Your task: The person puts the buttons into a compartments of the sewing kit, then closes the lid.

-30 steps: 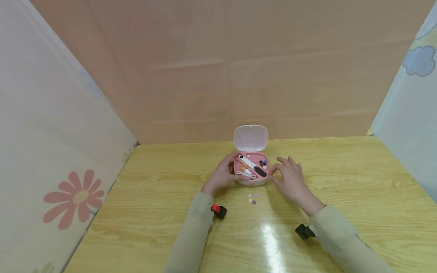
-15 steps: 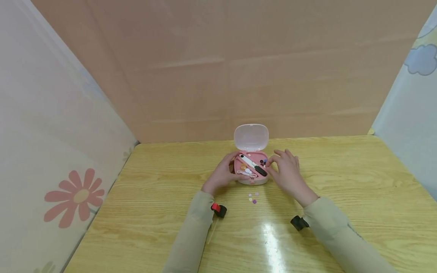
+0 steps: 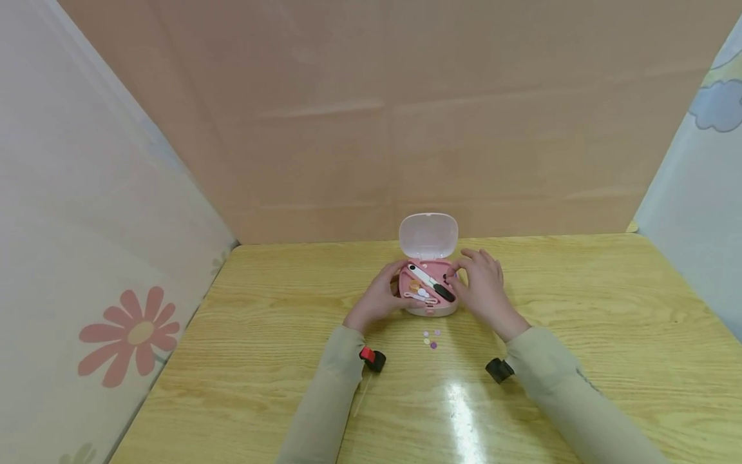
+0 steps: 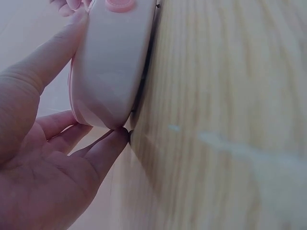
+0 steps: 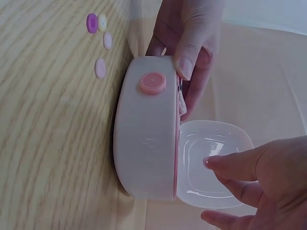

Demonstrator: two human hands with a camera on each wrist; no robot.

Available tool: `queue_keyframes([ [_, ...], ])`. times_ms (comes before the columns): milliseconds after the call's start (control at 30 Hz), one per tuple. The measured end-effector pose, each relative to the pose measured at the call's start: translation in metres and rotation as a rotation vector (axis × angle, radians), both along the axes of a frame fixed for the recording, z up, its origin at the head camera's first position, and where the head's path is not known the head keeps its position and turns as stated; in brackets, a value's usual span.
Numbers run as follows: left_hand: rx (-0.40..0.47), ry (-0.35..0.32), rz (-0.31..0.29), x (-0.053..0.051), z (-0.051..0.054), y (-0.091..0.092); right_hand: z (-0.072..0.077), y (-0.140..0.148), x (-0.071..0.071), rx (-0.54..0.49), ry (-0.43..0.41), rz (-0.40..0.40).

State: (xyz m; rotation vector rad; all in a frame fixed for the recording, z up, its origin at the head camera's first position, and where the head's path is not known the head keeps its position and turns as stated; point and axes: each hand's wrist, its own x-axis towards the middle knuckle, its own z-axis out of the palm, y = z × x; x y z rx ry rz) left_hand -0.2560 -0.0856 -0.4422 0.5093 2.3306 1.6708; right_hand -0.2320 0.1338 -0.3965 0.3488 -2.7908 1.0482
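A pink-and-white sewing box (image 3: 431,310) stands with its clear lid (image 3: 428,236) raised. My left hand (image 3: 379,299) grips its left side, thumb at the front rim and fingers underneath. My right hand (image 3: 482,290) is over the right compartment, thumb and forefinger together. In the right wrist view a small pinkish piece, apparently a button (image 5: 207,162), shows at the thumb tip; the fingers mostly hide it. Inside the box lie a white tool with a black end (image 3: 429,280), a pale looped band (image 3: 421,298) and several buttons. My right fingers partly cover the dark ones.
On the wooden table (image 3: 278,309), in front of the box, lie a purple button (image 5: 92,23), a yellow one (image 5: 102,22) and two pale pink ones (image 5: 100,68). A pinkish backdrop (image 3: 324,161) rises behind the table, with patterned panels at both sides.
My right hand has moved left from beside the box's right edge to over its right compartment, fingers still together. My left hand keeps its hold on the box.
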Motion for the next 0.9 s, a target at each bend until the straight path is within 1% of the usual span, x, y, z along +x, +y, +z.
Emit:
queue_keyframes([
  [67, 0.002, 0.002, -0.003, 0.000, 0.000, 0.000, 0.000, 0.000, -0.002, -0.001, -0.002, -0.004],
  [300, -0.059, 0.017, 0.010, 0.001, 0.002, -0.001, -0.001, -0.003, -0.007, 0.010, -0.031, -0.017],
  [467, -0.039, 0.007, 0.005, 0.001, 0.001, -0.001, -0.002, -0.003, -0.011, 0.010, -0.041, -0.030],
  [667, -0.020, -0.013, 0.012, 0.001, 0.000, -0.002, -0.004, -0.004, -0.014, 0.012, -0.033, -0.040],
  [900, -0.030, 0.001, 0.008, 0.002, 0.002, -0.001, -0.007, -0.005, -0.018, 0.019, -0.039, -0.047],
])
